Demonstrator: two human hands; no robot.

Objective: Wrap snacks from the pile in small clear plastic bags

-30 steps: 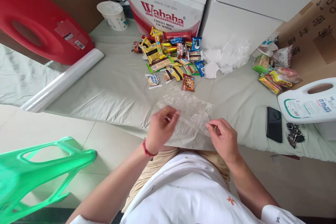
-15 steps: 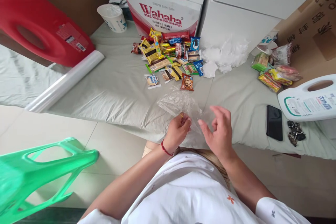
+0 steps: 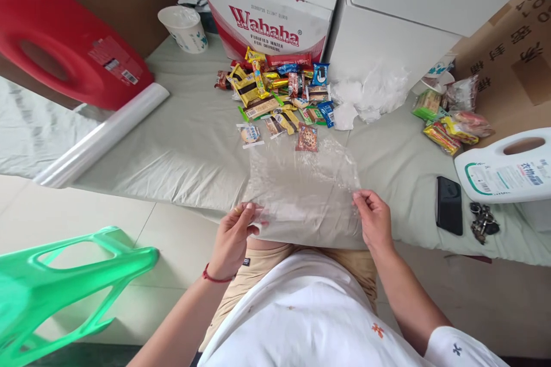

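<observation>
A thin clear plastic bag [image 3: 301, 195] is stretched between my two hands, above the edge of the cloth-covered surface. My left hand [image 3: 235, 235] pinches its left corner between thumb and fingers. On the other side, my right hand [image 3: 375, 219] is closed on the bag's right edge. The bag's far part reaches up to a brown cookie packet [image 3: 307, 137] and lies close to a white snack packet [image 3: 249, 134]. Beyond these is a pile of wrapped snacks [image 3: 275, 89] in yellow, red, blue and green wrappers.
A Wahaha box [image 3: 267, 17] stands behind the pile, with crumpled clear plastic [image 3: 374, 94] beside it. At left are a red jug [image 3: 77, 40], a plastic film roll [image 3: 103, 135], a paper cup [image 3: 184, 30] and a green stool [image 3: 77, 281]. A phone [image 3: 449, 205], keys [image 3: 484, 222] and a white bottle [image 3: 508, 166] are at right.
My hands have moved apart, left hand leftward and right hand rightward. The bunched bag is now spread out wide. My right hand, open before, has closed on its edge.
</observation>
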